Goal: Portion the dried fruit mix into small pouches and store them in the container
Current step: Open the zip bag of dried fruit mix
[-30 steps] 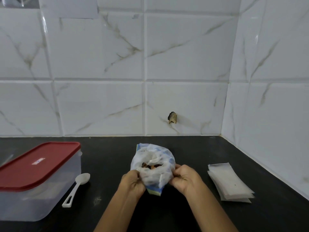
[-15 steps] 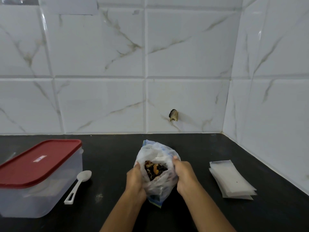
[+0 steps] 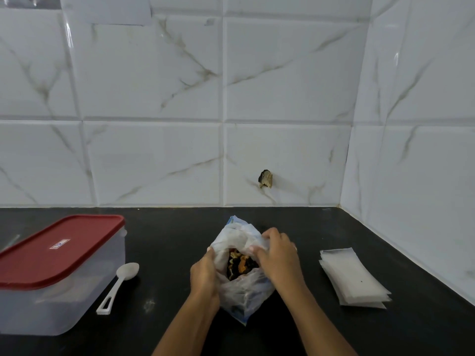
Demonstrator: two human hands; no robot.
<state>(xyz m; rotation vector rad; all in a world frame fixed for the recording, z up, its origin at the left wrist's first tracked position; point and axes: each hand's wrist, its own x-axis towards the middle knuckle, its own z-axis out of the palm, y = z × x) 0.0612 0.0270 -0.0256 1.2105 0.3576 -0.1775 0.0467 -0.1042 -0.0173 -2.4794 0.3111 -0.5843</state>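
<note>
Fingers (image 3: 270,236) of the right hand (image 3: 279,255) curl over the far rim of the plastic bag (image 3: 244,291), pinching the thin film and drawing it toward the right. The left hand (image 3: 204,274) is clenched on the near-left edge of the same bag, thumb side up against the film, so the mouth gapes between the two hands. Inside the opening lies the dried fruit mix (image 3: 240,265), dark pieces with some orange and pale ones among them. The bag stands on the black counter (image 3: 167,240), its lower corner pointing toward the person, both forearms reaching in from the bottom edge of the view.

To the left of the bag, well apart from it, a white spoon (image 3: 118,287) lies flat on the counter, bowl away from the person. Just beyond the spoon, farther left of the bag, sits the clear container (image 3: 59,299), its red lid (image 3: 59,250) on. To the right of the bag, a stack of small white pouches (image 3: 353,277) lies flat. Behind the bag rises a white marbled tile wall (image 3: 159,150).
</note>
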